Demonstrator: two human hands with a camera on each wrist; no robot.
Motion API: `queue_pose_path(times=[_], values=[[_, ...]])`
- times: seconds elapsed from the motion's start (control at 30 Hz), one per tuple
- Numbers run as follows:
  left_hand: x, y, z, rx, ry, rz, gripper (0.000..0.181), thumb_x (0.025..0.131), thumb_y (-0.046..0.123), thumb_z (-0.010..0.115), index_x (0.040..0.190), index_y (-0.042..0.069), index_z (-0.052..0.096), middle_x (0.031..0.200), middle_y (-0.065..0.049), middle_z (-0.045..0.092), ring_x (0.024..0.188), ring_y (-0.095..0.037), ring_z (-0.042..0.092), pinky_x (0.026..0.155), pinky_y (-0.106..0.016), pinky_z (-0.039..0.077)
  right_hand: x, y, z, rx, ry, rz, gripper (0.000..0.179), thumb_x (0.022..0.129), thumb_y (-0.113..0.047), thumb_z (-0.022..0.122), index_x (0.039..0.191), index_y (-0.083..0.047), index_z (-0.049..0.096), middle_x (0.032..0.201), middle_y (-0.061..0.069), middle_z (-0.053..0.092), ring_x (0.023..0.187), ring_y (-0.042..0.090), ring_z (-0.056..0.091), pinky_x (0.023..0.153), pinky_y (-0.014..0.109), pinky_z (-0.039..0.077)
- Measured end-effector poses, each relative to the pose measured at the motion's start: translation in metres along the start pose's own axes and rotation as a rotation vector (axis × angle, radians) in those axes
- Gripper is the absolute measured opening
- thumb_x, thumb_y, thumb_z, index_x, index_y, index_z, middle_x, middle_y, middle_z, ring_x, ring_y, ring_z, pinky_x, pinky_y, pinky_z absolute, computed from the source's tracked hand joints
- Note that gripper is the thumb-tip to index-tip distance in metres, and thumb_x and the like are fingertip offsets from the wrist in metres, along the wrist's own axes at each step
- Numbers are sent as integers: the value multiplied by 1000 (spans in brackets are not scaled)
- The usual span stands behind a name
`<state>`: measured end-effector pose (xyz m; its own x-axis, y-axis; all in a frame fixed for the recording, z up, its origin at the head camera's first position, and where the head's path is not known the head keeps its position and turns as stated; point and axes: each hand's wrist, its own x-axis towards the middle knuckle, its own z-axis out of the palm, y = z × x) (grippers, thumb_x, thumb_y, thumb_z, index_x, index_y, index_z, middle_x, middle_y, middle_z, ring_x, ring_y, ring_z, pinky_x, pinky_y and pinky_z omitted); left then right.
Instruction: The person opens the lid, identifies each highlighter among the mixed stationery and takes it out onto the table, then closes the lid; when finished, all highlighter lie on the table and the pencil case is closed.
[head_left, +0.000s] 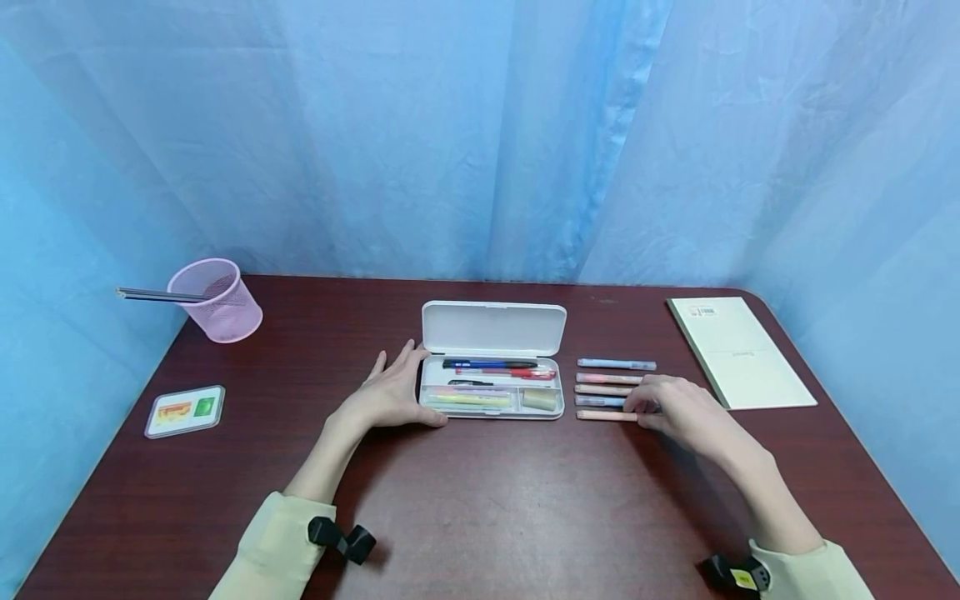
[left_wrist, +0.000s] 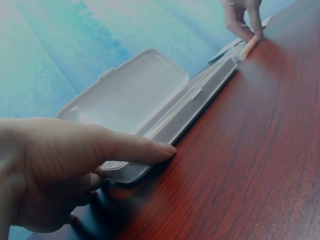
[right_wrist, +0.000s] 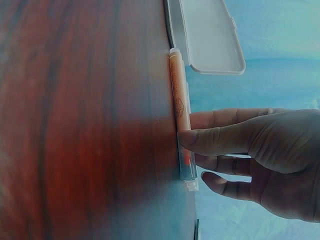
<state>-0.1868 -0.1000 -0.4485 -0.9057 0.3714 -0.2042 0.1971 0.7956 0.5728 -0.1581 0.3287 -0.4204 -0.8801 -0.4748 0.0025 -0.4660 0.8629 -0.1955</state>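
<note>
A white pencil case (head_left: 492, 414) lies with its lid (head_left: 493, 328) raised, holding several pens and a beige eraser-like block (head_left: 539, 399). My left hand (head_left: 393, 392) rests at its left end, fingers spread; the thumb (left_wrist: 145, 149) lies straight along the front edge. To the right of the case, several markers lie side by side in a column, among them a blue one (head_left: 617, 364) at the back. My right hand (head_left: 678, 412) is over their right ends, thumb and fingers pinching the nearest marker, an orange one (right_wrist: 178, 90) with a clear cap.
On the left, a pink mesh pen cup (head_left: 232, 312) leans with dark sticks (head_left: 161, 295) in it. A small flat tin (head_left: 184, 412) with a coloured picture lies in front of it. The pale notebook (head_left: 742, 350) is at the right, beyond my right hand. Blue curtains (head_left: 450, 150) enclose the table.
</note>
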Motion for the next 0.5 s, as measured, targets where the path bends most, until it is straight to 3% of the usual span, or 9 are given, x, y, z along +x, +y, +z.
queue_pose_path(times=[0.5], values=[[-1,1,0,0,-2,-4,107,73,45,88,156,7,32,171,-16,23,163,-33,11,131,-61,1,1,-2,0,-11,48,6,18,80,-9,86,93,-19,78,89,-9,73,83,12,67,73,39,58]])
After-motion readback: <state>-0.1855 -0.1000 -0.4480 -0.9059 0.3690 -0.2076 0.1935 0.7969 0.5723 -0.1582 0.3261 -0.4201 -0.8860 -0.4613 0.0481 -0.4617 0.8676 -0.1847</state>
